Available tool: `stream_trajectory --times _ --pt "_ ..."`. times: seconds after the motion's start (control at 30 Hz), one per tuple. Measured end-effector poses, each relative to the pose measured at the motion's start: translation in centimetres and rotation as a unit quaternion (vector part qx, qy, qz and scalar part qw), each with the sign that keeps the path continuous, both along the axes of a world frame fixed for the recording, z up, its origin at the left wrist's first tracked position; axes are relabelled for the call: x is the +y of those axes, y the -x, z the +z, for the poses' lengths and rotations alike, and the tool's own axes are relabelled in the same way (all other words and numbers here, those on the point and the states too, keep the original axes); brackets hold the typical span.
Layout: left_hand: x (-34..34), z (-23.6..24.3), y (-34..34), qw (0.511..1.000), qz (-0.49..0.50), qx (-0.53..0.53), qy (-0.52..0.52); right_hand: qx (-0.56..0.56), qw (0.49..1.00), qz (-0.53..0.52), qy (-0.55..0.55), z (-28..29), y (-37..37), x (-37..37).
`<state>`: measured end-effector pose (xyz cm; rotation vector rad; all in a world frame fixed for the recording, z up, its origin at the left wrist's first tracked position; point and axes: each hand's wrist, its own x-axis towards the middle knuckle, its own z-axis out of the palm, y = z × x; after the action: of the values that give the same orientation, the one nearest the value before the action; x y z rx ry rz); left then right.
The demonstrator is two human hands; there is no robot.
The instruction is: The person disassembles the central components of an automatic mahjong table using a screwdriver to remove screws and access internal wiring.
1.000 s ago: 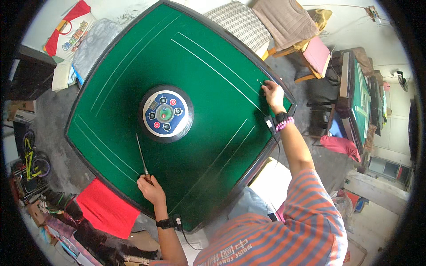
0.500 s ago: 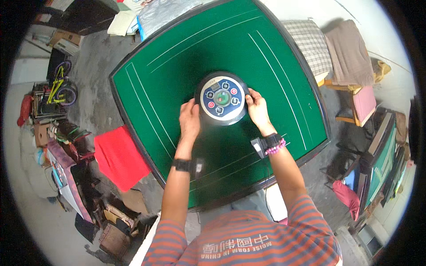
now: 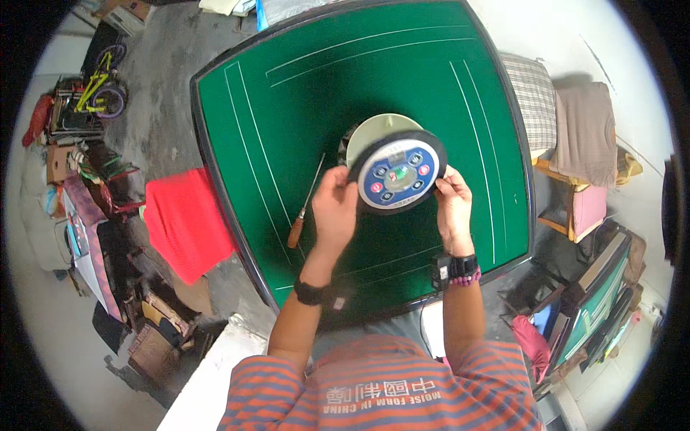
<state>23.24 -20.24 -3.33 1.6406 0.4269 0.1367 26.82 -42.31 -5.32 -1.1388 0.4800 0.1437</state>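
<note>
A round black-rimmed control panel [image 3: 397, 170] with a blue face and buttons is lifted and tilted in both hands. My left hand [image 3: 334, 212] grips its left edge, and my right hand [image 3: 451, 208] pinches its right edge. Behind and under it shows a cream round housing [image 3: 384, 123] at the middle of the green felt table [image 3: 366, 54]. A long screwdriver [image 3: 297, 228] with a wooden handle lies on the felt just left of my left hand, its thin shaft pointing away from me.
A red cloth-covered seat [image 3: 183, 223] is at the table's left. Padded seats with draped cloths [image 3: 586, 118] and a pink cushion [image 3: 589, 212] line the right side. Another mahjong table [image 3: 596, 302] stands lower right. A yellow bicycle [image 3: 97, 86] and piled clutter are at the left.
My left hand left the screwdriver on the felt and joined my right hand at the panel. Both hands have lifted and tilted the panel off its base, exposing the cream housing.
</note>
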Motion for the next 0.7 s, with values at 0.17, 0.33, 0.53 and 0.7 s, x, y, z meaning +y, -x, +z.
stream_trajectory --times 0.17,0.33,0.53,0.7 --pt "-3.1 4.1 3.7 0.996 -0.072 -0.021 -0.043 0.064 0.988 -0.021 -0.136 -1.8 1.4 -1.6" --pt "-4.6 4.5 5.5 0.995 -0.095 -0.038 -0.007 0.088 0.995 -0.048 -0.011 -2.3 0.7 -1.0" --pt "-4.4 4.8 4.2 0.989 -0.118 -0.069 0.057 0.057 0.987 -0.050 0.139 -3.8 -0.7 -1.3" --pt "-3.6 4.8 2.8 0.983 -0.133 -0.082 0.099 0.061 0.960 0.000 0.274 -2.5 -2.4 -0.8"
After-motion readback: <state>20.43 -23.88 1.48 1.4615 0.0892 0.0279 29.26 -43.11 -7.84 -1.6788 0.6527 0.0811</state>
